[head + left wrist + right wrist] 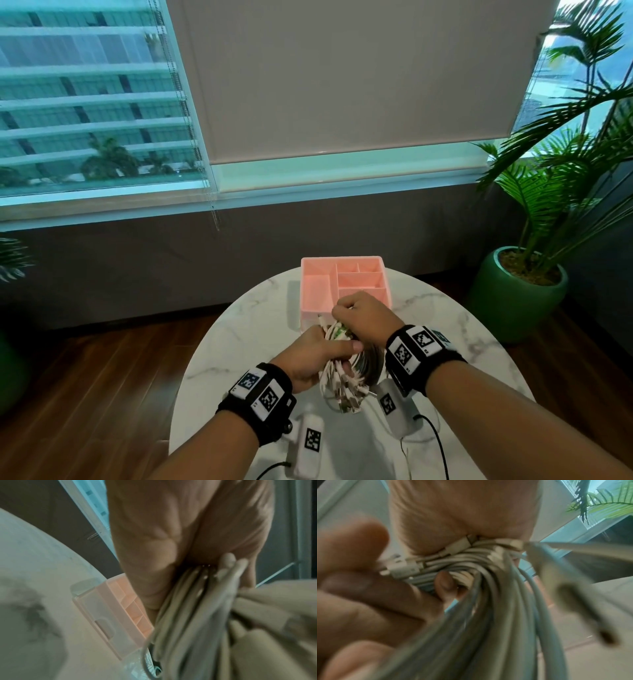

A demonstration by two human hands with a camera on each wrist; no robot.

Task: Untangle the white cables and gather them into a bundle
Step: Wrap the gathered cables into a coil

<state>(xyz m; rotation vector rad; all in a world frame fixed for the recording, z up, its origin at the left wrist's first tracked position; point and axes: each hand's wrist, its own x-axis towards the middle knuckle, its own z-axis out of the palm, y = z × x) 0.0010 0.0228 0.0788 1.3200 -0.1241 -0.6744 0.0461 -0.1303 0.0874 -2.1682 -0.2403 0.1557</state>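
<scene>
A bunch of white cables hangs over the middle of the round marble table, its plug ends dangling at the bottom. My left hand grips the bunch from the left, thumb across the strands. My right hand holds the top of the bunch, fingers curled over it; something green shows between the hands. In the left wrist view the white cables run down from my palm. In the right wrist view the white cables loop under my fist, with connectors showing.
A pink divided organiser tray stands just behind my hands. A potted palm stands on the floor at the right, and a wall with windows lies behind. Wood floor surrounds the table. White sensor boxes with dark leads hang below both wrists.
</scene>
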